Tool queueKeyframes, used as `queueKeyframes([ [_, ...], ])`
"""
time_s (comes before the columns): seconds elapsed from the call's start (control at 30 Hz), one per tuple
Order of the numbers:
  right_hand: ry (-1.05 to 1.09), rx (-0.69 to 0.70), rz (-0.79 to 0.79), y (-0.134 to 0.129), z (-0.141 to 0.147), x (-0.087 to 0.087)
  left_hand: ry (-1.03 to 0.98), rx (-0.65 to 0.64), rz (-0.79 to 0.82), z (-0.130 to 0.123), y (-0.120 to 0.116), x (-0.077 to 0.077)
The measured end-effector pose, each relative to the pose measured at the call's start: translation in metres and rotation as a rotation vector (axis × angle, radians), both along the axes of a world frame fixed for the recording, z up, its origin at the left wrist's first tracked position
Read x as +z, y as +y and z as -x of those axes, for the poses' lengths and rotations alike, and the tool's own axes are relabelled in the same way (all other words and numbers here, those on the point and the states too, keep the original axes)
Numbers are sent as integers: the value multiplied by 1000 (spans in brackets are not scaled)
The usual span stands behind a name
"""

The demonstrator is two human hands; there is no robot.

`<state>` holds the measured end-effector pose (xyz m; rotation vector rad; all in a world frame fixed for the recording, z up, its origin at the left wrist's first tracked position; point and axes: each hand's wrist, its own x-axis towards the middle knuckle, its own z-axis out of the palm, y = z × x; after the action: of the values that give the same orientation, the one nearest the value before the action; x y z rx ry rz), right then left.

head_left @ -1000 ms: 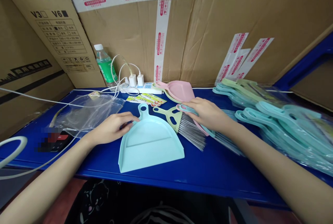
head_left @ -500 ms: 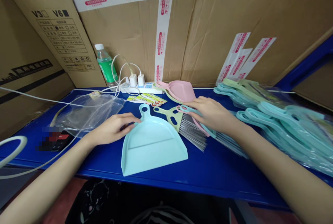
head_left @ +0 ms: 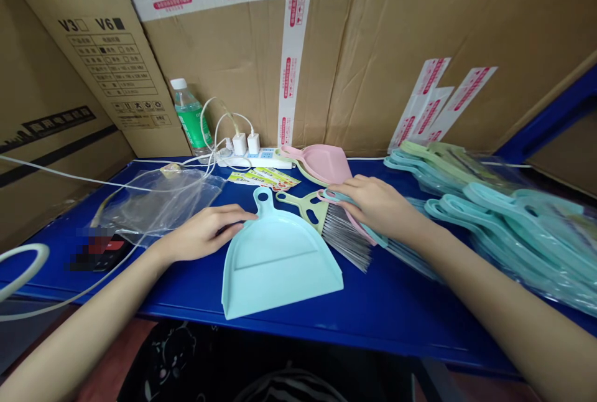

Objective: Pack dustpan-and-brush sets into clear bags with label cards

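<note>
A light-blue dustpan lies face up on the blue table, its ring handle pointing away from me. My left hand is at the dustpan's upper left edge, fingers stretched out and fingertips touching the rim near the handle. To the right, my right hand is closed over the handle of a light-blue brush; the fingers hide part of it. A pink brush shows beneath that one. Beside them is a green brush with grey bristles.
Behind the brushes, a pink dustpan rests on a green one. Plastic-wrapped blue and green sets are piled at right. A power strip, bottle, cables and a clear bag are at left. Cardboard boxes stand behind.
The light-blue dustpan has slid slightly to the right and turned a little, with my left fingertips following at its rim. My right hand and the brushes look almost unmoved.
</note>
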<state>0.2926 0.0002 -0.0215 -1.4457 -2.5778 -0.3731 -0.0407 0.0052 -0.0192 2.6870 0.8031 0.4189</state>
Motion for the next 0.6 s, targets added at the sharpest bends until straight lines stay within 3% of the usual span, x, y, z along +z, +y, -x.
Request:
queueKeyframes([
  [0.43, 16, 30, -21, 1, 0, -2, 18, 22, 33, -1, -1, 1],
  [0.6, 56, 63, -79, 0, 0, -2, 9, 80, -70, -2, 0, 1],
])
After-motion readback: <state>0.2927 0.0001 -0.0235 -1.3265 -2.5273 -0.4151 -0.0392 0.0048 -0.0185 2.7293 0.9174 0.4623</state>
